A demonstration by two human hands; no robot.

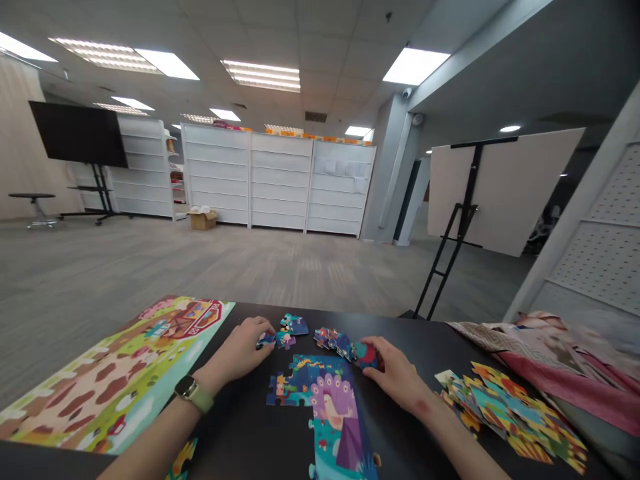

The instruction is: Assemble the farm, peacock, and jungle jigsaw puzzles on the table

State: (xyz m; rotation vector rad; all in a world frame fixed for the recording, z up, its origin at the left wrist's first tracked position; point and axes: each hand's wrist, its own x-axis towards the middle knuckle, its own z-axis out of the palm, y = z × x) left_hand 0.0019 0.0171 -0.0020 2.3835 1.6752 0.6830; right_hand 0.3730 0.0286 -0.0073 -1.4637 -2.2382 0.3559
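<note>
Head view: my left hand (237,350) lies with its fingers close together, resting on loose jigsaw pieces (286,340). My right hand (395,377) curls narrowly around a blue-red cardboard piece (367,355), apparently gripping it. The pieces appear light, thin and stiff; take hold at their edges. They lie on a black table (235,433), just above the assembled peacock section (330,407).

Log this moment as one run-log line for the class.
left hand: touching loose jigsaw pieces | right hand: on blue-red piece | beside: part-built peacock puzzle
</note>
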